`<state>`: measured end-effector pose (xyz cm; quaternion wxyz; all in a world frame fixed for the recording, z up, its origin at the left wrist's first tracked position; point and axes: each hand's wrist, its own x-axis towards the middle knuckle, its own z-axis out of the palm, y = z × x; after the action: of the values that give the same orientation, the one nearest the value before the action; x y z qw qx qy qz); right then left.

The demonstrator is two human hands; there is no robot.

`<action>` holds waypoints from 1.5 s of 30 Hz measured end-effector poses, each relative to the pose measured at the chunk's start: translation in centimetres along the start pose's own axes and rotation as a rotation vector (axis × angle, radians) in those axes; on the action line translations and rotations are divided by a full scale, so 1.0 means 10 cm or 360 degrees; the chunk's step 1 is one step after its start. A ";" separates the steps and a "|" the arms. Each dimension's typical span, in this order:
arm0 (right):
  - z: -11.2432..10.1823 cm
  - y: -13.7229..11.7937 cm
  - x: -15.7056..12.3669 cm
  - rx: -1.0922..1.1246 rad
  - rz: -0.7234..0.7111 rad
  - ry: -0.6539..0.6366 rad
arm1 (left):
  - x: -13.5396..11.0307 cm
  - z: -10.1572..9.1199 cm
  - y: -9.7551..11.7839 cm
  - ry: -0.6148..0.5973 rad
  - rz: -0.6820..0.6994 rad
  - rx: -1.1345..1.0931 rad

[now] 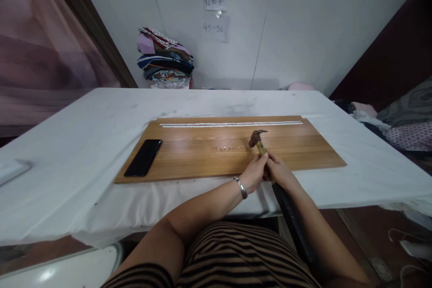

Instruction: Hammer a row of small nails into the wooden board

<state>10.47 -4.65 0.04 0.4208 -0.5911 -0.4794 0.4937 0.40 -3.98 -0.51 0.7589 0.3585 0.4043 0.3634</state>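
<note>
A claw hammer (258, 138) with a rusty head and a yellow upper shaft slants over the wooden board (192, 162); its long black grip (286, 211) runs back under my right forearm. My right hand (278, 171) is closed around the shaft below the head. My left hand (253, 174), with a metal bracelet (240, 187) at the wrist, is closed against the shaft and the right fingers. Its fingertips are partly hidden, so what it pinches cannot be made out. Just left of the hammer head, a row of small nails (229, 148) shows on the board.
A black phone (143, 157) lies on the board's left end, and two white strips (232, 124) run along its back edge. Under the board is a white-clothed table (77, 144). Folded clothes (165, 58) are stacked by the wall. Tiny dark bits lie on the cloth in front.
</note>
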 end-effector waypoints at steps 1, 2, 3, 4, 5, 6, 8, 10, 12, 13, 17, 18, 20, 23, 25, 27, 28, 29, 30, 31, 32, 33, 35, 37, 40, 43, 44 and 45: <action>0.00 0.00 0.00 0.0000 0.0007 0.0000 | 0.01 0.00 -0.01 0.0003 -0.0004 -0.0005; 0.00 0.00 0.00 0.0002 0.0012 0.0000 | 0.01 -0.01 -0.01 0.0006 -0.0006 -0.0011; 0.00 -0.01 0.00 0.0006 0.0013 0.0001 | 0.01 -0.01 -0.02 0.0004 -0.0004 -0.0019; 0.00 -0.01 0.00 0.0011 0.0011 0.0003 | 0.01 -0.01 -0.02 -0.0001 0.0000 -0.0027; 0.00 -0.02 -0.01 0.0012 0.0007 0.0003 | 0.01 -0.02 -0.03 -0.0004 0.0006 -0.0029; 0.00 -0.02 -0.01 0.0010 0.0001 -0.0002 | 0.01 -0.02 -0.03 -0.0007 0.0015 -0.0028; 0.00 -0.03 -0.02 0.0006 -0.0008 -0.0014 | 0.01 -0.02 -0.03 -0.0019 0.0034 -0.0023; 0.00 -0.02 -0.01 0.0002 -0.0010 -0.0030 | 0.01 -0.01 -0.03 -0.0026 0.0049 -0.0018; 0.00 -0.01 -0.01 -0.0005 -0.0001 -0.0030 | 0.01 -0.01 -0.03 -0.0017 0.0033 -0.0016; 0.00 -0.01 0.00 -0.0011 0.0010 -0.0024 | 0.01 -0.01 -0.03 -0.0012 0.0019 -0.0019; 0.00 -0.01 0.00 -0.0003 0.0023 0.0008 | 0.00 -0.02 -0.02 -0.0011 0.0001 -0.0037; 0.00 -0.01 0.00 0.0001 0.0013 0.0004 | 0.00 -0.02 -0.02 -0.0014 0.0016 -0.0028; 0.01 -0.02 -0.01 0.0013 -0.0010 0.0003 | 0.00 -0.02 -0.02 -0.0013 0.0043 -0.0001; 0.02 -0.03 0.00 0.0028 0.0010 -0.0014 | 0.02 -0.01 -0.02 -0.0003 0.0042 -0.0006; 0.02 -0.03 0.00 0.0028 0.0033 -0.0013 | 0.02 -0.01 -0.02 0.0000 0.0018 -0.0038; 0.02 -0.02 0.00 0.0028 0.0032 -0.0004 | 0.01 0.00 -0.02 0.0001 0.0008 -0.0058; 0.01 -0.01 0.00 0.0027 0.0022 -0.0002 | 0.01 0.00 -0.02 0.0001 0.0008 -0.0063; 0.01 -0.01 0.00 0.0022 0.0012 -0.0001 | 0.00 0.00 -0.02 -0.0002 0.0012 -0.0066; 0.00 0.00 0.01 0.0014 0.0004 -0.0003 | 0.00 0.00 -0.02 -0.0004 0.0019 -0.0067; 0.00 0.00 0.01 0.0003 -0.0003 -0.0004 | 0.00 -0.01 -0.02 -0.0006 0.0026 -0.0068; -0.01 0.01 0.01 -0.0009 -0.0010 0.0000 | 0.00 -0.01 -0.02 -0.0011 0.0030 -0.0070; -0.01 0.02 0.02 -0.0018 -0.0017 0.0003 | 0.01 -0.01 -0.02 -0.0014 0.0030 -0.0072; -0.01 0.02 0.02 -0.0020 -0.0026 -0.0001 | 0.01 -0.02 -0.03 -0.0005 0.0021 -0.0076; -0.01 0.01 0.02 -0.0007 -0.0028 -0.0018 | 0.02 -0.03 -0.03 0.0000 0.0010 -0.0078; -0.01 -0.01 0.00 -0.0002 -0.0030 -0.0022 | 0.02 -0.02 -0.03 -0.0018 0.0017 -0.0065; 0.00 -0.03 -0.01 -0.0014 -0.0007 -0.0018 | 0.01 -0.01 -0.02 -0.0006 0.0014 -0.0042; 0.00 -0.04 -0.01 -0.0014 0.0010 -0.0018 | 0.01 -0.01 -0.02 0.0000 0.0009 -0.0042; 0.01 -0.04 -0.02 -0.0009 0.0028 -0.0020 | 0.01 -0.01 -0.02 0.0000 0.0009 -0.0049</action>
<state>10.33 -4.72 0.44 0.4118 -0.5934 -0.4782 0.4996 0.39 -3.99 -0.72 0.7633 0.3477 0.3978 0.3717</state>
